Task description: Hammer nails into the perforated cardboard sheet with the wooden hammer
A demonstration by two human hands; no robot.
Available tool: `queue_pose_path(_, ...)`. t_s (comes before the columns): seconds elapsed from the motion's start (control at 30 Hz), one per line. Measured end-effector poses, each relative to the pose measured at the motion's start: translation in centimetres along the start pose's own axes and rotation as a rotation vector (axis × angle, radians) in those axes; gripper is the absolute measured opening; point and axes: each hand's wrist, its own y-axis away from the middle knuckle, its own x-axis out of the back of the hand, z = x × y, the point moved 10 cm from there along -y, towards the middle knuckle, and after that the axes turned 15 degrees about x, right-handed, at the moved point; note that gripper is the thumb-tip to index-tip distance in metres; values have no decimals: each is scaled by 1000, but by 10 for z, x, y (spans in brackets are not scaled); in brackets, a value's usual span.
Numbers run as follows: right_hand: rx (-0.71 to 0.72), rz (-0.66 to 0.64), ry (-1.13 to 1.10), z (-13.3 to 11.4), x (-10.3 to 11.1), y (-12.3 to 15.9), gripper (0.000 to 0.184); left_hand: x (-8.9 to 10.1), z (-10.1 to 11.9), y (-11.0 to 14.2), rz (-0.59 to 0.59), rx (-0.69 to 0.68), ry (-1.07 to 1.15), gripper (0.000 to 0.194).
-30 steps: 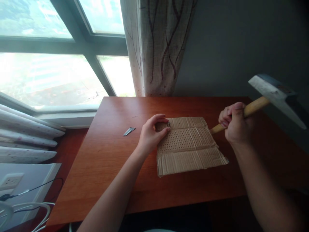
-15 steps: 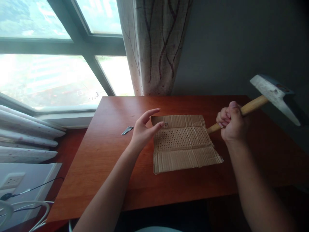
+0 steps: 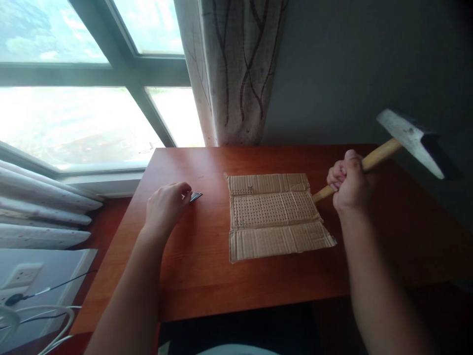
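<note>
My right hand (image 3: 349, 182) is wrapped round the wooden handle of a hammer (image 3: 408, 135), raised at the right with its steel head up and away from me. On the left of the table, my left hand (image 3: 168, 204) has its fingers curled and its thumb and fingertips pinched at the near end of a small bunch of nails (image 3: 196, 196). The fingertips cover part of the bunch. Between the hands lies a flattened piece of cardboard (image 3: 277, 241) with rows of small holes. A tiny dark cluster shows near its upper left part.
The reddish wooden table (image 3: 207, 286) ends in front of me and along its left side. Behind it hang a patterned curtain (image 3: 240, 74) and a grey wall (image 3: 351, 74). A window stands at the left, with a wall socket (image 3: 24, 276) and cables (image 3: 55, 313) below.
My left hand has moved left from the cardboard's edge to the nails, and its spread fingers have closed. My right hand still holds the hammer, nearly unmoved.
</note>
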Motion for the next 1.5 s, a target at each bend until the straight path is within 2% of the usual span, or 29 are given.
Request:
queue_pose_path(0.23, 47, -68, 110, -1, -5, 0, 52, -10, -17, -9, -21, 23, -32, 24)
queue_pose_path(0.53, 33, 14, -26, -4, -2, 0, 50, -16, -12, -3, -80, 31, -1, 27)
queue_pose_path(0.8, -22, 5, -54, -8, -3, 4, 44, -14, -4, 3, -42, -18, 25, 23)
queue_pose_path(1.0, 86, 91, -171, -7, -1, 1, 45, -13, -8, 2, -51, 37, -74, 32)
queue_pose_path(1.17, 88, 98, -205, -5, -1, 0, 45, -14, -12, 0, -70, 84, -117, 35)
queue_pose_path(1.5, 105, 94, -204, -4, 4, -1, 46, -14, -12, -1, -75, 90, -131, 33)
